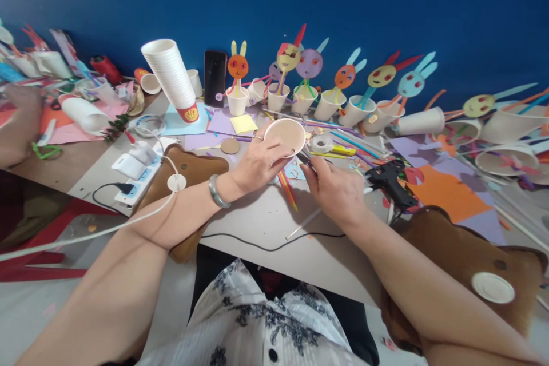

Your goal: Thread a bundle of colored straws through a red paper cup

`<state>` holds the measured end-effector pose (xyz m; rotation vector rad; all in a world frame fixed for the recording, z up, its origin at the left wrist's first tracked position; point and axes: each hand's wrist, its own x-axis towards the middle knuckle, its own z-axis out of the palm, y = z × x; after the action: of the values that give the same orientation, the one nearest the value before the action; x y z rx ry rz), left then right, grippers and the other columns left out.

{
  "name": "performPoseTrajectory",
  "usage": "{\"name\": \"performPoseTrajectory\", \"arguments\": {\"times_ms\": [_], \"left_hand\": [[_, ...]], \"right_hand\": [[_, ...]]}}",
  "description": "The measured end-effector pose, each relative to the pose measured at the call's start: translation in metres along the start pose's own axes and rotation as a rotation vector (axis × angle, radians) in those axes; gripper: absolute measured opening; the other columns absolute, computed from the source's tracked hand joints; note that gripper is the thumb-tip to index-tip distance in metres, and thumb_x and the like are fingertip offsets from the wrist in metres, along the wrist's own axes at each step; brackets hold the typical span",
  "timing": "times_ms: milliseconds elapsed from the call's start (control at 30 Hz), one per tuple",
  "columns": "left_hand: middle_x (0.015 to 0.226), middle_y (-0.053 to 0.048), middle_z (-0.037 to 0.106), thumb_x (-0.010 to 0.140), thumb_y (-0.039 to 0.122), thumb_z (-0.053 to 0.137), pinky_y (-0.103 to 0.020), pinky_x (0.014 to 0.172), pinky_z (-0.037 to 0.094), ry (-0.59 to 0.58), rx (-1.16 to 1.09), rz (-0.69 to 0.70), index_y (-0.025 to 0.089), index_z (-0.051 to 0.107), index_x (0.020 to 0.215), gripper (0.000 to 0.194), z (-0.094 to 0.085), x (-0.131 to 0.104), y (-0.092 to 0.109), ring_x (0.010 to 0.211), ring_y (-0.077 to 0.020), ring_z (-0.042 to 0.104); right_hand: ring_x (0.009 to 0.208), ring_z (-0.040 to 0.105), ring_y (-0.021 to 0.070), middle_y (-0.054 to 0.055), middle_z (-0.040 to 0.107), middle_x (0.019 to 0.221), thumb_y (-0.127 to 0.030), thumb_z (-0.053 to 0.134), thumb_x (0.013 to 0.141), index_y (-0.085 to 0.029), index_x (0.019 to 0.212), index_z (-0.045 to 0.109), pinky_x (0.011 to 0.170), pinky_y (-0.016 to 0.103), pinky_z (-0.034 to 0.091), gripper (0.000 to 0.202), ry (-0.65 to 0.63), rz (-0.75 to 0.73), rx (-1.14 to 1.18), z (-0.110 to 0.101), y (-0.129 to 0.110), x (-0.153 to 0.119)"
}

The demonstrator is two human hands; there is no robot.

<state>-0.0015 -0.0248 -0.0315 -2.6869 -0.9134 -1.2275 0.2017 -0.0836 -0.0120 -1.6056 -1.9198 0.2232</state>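
My left hand (261,164) is closed around a white paper cup (285,136), its round end tilted towards me. Close against the cup's lower right edge, my right hand (337,186) grips a slim dark tool (303,156); most of it is hidden by the fingers, so its kind is unclear. Under the hands lie red and yellow paper strips (288,190) and a light blue paper with small drawn marks (295,170). A roll of tape (321,143) and a yellow cutter (343,150) lie just beyond my right hand.
Rabbit-faced paper cups (237,100) line the blue wall. A tall cup stack (171,77) leans at left, near a phone (215,78) and a power strip (139,180). A black glue gun (392,183) lies right. A black cable (270,250) crosses the front. Another person's hand (21,106) shows far left.
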Motion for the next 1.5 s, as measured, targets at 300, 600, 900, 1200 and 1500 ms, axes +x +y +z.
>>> {"name": "performPoseTrajectory", "arguments": {"times_ms": [300, 600, 900, 1200, 1500], "left_hand": [[0.081, -0.003, 0.069, 0.106, 0.035, 0.054, -0.039, 0.093, 0.050, 0.033, -0.078, -0.070, 0.020, 0.072, 0.089, 0.030, 0.002, 0.001, -0.002, 0.085, -0.0186, 0.065], [0.116, -0.011, 0.079, 0.088, 0.053, 0.076, -0.034, 0.083, 0.062, 0.106, -0.796, -0.534, 0.016, 0.074, 0.114, 0.045, 0.001, 0.010, -0.014, 0.099, -0.0216, 0.076], [0.094, -0.006, 0.080, 0.087, 0.049, 0.079, -0.029, 0.072, 0.063, -0.002, -1.003, -0.611, 0.016, 0.072, 0.102, 0.037, -0.002, 0.011, -0.007, 0.079, -0.0159, 0.075], [0.076, -0.001, 0.071, 0.086, 0.055, 0.076, -0.025, 0.066, 0.055, -0.006, -0.903, -0.557, 0.016, 0.065, 0.081, 0.041, 0.000, 0.011, -0.004, 0.070, -0.0119, 0.066], [0.080, -0.003, 0.073, 0.092, 0.045, 0.072, -0.027, 0.071, 0.053, 0.051, -0.620, -0.409, 0.018, 0.066, 0.081, 0.030, 0.003, 0.008, -0.003, 0.075, -0.0129, 0.066]], "right_hand": [[0.054, 0.036, 0.0138, -0.005, 0.040, 0.058, -0.061, 0.050, 0.097, -0.025, 0.077, 0.048, 0.057, 0.030, 0.029, 0.042, -0.263, 0.084, 0.442, 0.000, 0.004, 0.006], [0.059, 0.040, 0.0147, -0.003, 0.047, 0.062, -0.055, 0.053, 0.098, -0.024, 0.081, 0.052, 0.059, 0.030, 0.033, 0.036, -0.066, -0.001, 0.359, -0.005, -0.002, 0.002], [0.060, 0.043, 0.0162, -0.001, 0.048, 0.063, -0.056, 0.049, 0.100, -0.024, 0.080, 0.053, 0.061, 0.031, 0.034, 0.038, -0.129, -0.005, 0.310, -0.011, -0.009, 0.000], [0.061, 0.046, 0.0162, -0.001, 0.049, 0.063, -0.049, 0.049, 0.101, -0.023, 0.079, 0.055, 0.063, 0.031, 0.035, 0.034, -0.179, 0.031, 0.345, -0.010, -0.010, 0.001], [0.060, 0.044, 0.0162, -0.002, 0.046, 0.058, -0.059, 0.053, 0.099, -0.024, 0.078, 0.054, 0.057, 0.031, 0.032, 0.041, -0.213, 0.102, 0.467, -0.008, -0.007, 0.001]]}}
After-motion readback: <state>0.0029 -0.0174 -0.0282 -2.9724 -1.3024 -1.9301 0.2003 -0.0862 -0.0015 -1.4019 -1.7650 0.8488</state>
